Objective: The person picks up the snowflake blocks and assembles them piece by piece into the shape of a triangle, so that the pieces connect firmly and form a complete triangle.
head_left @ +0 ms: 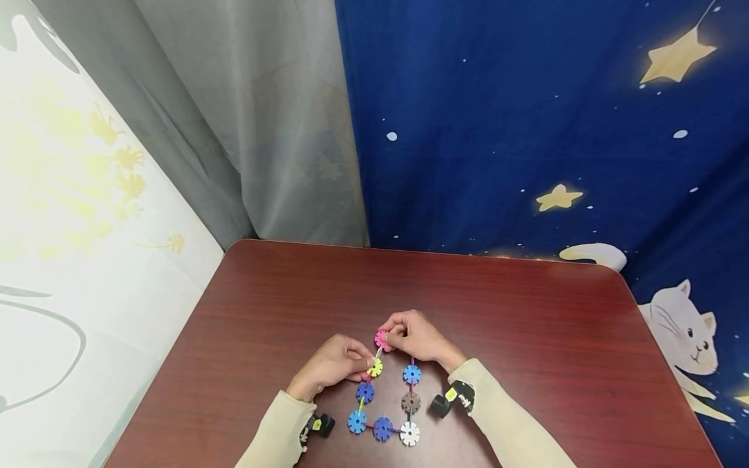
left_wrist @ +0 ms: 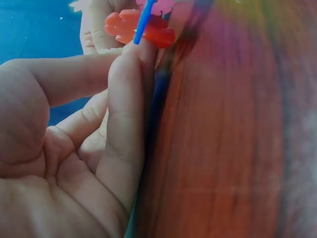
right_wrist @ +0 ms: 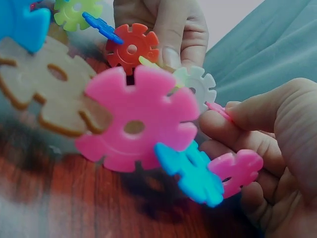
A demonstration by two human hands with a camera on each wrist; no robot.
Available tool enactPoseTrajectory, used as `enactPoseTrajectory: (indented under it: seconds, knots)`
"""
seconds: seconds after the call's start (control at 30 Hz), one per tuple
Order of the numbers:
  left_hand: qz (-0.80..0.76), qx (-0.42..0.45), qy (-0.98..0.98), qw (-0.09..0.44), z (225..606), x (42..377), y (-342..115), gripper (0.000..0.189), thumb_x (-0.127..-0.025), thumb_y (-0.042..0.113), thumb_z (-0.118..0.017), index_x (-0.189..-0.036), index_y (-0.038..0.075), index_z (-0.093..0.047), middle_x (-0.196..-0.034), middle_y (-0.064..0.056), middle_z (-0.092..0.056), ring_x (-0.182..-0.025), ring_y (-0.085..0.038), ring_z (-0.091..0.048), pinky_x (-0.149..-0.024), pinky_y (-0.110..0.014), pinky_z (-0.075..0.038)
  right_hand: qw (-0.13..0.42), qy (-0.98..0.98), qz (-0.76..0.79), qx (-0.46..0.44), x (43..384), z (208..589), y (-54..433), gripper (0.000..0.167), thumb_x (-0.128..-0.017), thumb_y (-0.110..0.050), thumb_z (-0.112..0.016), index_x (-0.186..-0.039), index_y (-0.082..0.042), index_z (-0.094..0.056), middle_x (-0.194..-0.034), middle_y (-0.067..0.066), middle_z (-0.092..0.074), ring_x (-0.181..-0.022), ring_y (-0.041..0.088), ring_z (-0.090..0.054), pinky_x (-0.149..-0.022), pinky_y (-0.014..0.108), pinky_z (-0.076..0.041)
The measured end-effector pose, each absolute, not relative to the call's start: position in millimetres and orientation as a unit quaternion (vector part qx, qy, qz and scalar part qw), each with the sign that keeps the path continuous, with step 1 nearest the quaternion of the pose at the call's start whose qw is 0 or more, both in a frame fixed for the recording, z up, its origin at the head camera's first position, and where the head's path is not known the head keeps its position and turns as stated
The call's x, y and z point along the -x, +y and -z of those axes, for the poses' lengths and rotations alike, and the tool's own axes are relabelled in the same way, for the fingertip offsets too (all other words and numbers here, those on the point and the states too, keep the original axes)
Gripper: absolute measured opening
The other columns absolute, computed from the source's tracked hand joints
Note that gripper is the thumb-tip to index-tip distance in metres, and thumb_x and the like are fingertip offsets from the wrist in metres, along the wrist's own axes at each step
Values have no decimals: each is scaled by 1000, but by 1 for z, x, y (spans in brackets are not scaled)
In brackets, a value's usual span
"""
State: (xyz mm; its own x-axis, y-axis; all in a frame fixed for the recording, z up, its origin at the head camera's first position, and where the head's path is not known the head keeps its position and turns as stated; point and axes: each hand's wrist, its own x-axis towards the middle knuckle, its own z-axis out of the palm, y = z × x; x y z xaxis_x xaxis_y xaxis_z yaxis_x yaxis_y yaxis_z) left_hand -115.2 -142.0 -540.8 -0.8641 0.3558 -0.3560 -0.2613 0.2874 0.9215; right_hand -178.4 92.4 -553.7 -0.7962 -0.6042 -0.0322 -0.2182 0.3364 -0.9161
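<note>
A chain of colourful notched plastic discs, slotted edge to face, lies in a U shape on the table, with dark blue (head_left: 383,429), white (head_left: 409,433) and brown (head_left: 411,402) discs along it. My left hand (head_left: 333,361) pinches the chain's left arm by a yellow-green disc (head_left: 376,368). In the left wrist view its fingertips meet beside a red disc (left_wrist: 126,27) and a blue edge-on disc (left_wrist: 143,22). My right hand (head_left: 418,337) pinches a pink disc (head_left: 381,338) at that arm's far end. In the right wrist view, the pink edge-on disc (right_wrist: 219,110) touches a whitish disc (right_wrist: 203,87).
The reddish-brown table (head_left: 281,292) has rounded far corners. Grey curtain (head_left: 281,130) and blue star-patterned curtain (head_left: 468,130) hang behind it, and a white patterned cloth (head_left: 88,227) stands at the left. Both wrists wear small black cameras.
</note>
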Motion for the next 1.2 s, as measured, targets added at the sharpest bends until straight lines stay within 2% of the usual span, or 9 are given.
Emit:
enactPoseTrajectory:
  seconds: [0.23, 0.47, 1.2]
  knots:
    - [-618, -34, 736, 275, 544, 117, -145, 16, -93, 3, -75, -104, -8, -75, -84, -10, -79, -71, -10, -74, -65, -24, -65, 194, 788, 527, 254, 178, 553, 95, 12, -99, -10, -69, -107, -10, -79, -83, 0, -80, -71, 11, -70, -60, 18, -51]
    - [-625, -18, 729, 279, 547, 117, -146, 17, -92, 7, -77, -104, -6, -76, -85, -8, -79, -73, -11, -75, -67, -24, -65, 190, 787, 532, 249, 177, 555, 95, 12, -99, -10, -69, -106, -11, -79, -82, 1, -80, -68, 10, -67, -57, 18, -48]
    - [-620, -15, 738, 266, 547, 117, -144, 18, -93, 7, -77, -105, -7, -75, -88, -9, -79, -74, -11, -75, -68, -26, -66, 190, 774, 553, 245, 177, 556, 94, 11, -100, -13, -71, -107, -9, -78, -85, 4, -81, -73, 9, -71, -61, 18, -52]
